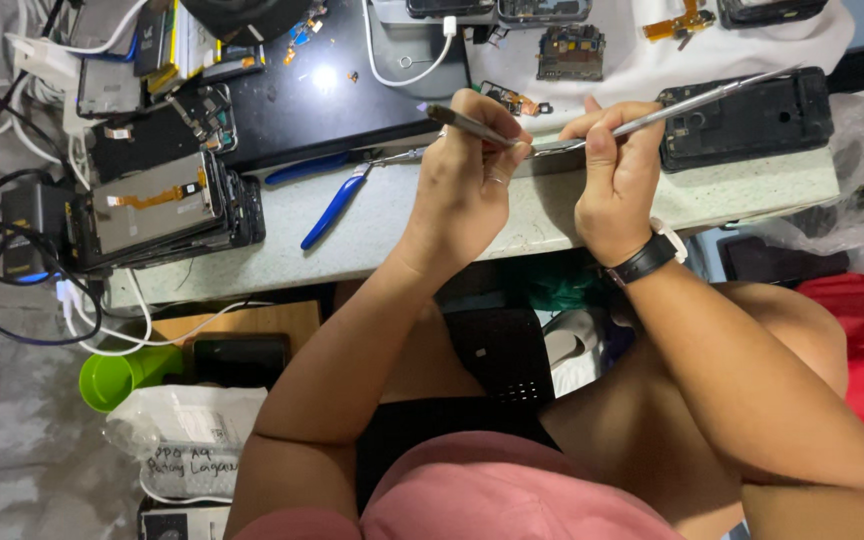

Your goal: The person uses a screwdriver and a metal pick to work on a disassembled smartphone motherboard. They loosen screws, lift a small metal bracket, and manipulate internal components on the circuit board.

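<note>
My left hand (467, 175) grips a thin metal tool (457, 121) that points toward the middle. My right hand (614, 175) holds long silver tweezers (712, 97), their far end reaching up to the right. Both tool tips meet over a small flat part (552, 147) at the edge of the pale stone counter (752, 190); the part is mostly hidden by my fingers. A black watch sits on my right wrist (647, 258). A black phone frame (752, 120) lies just right of my right hand.
A stack of opened phones (157, 205) and tangled cables (12, 250) lie at the left. Blue-handled pliers (337, 205) rest near my left hand. A black mat (322, 95) and white cloth (642, 60) hold small boards. A green cup (117, 378) stands below the counter.
</note>
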